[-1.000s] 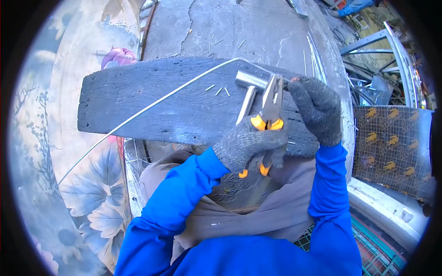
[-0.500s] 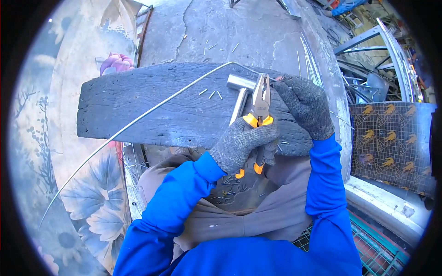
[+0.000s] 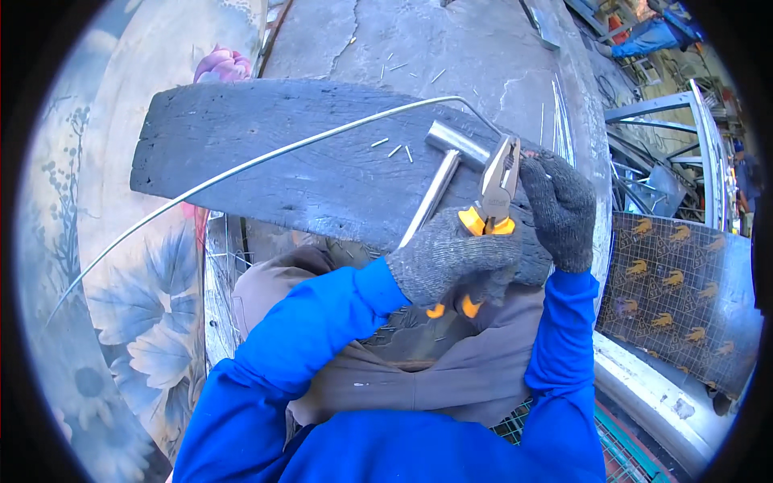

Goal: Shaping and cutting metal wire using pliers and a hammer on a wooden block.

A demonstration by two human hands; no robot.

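Note:
My gloved left hand (image 3: 455, 256) is wrapped round a pair of pliers (image 3: 497, 183) with orange-yellow handles, jaws pointing away from me. A long thin metal rod (image 3: 266, 151) arcs in from the left, bends sharply, and runs down to the plier jaws and my right fingertips. Beside the jaws, my gloved right hand (image 3: 561, 205) is closed on the rod's end, which the fingers and jaws mostly hide. Under the hands lies a dark, weathered wooden board (image 3: 266, 129). On it rests a metal hammer (image 3: 431, 197), next to several short cut rod pieces (image 3: 394, 150).
More cut pieces (image 3: 437, 76) lie on the concrete floor (image 3: 451, 48) beyond the board. Long thin rods (image 3: 561, 121) lie at the right. Farther right stand a metal frame (image 3: 704, 153) and a patterned panel (image 3: 664, 282). Flower-printed sheeting (image 3: 161, 354) covers the left side.
The view has turned, shifting the scene. My right hand has come lower beside the plier jaws, and the rod's bend looks sharper, its end now meeting the jaw tips.

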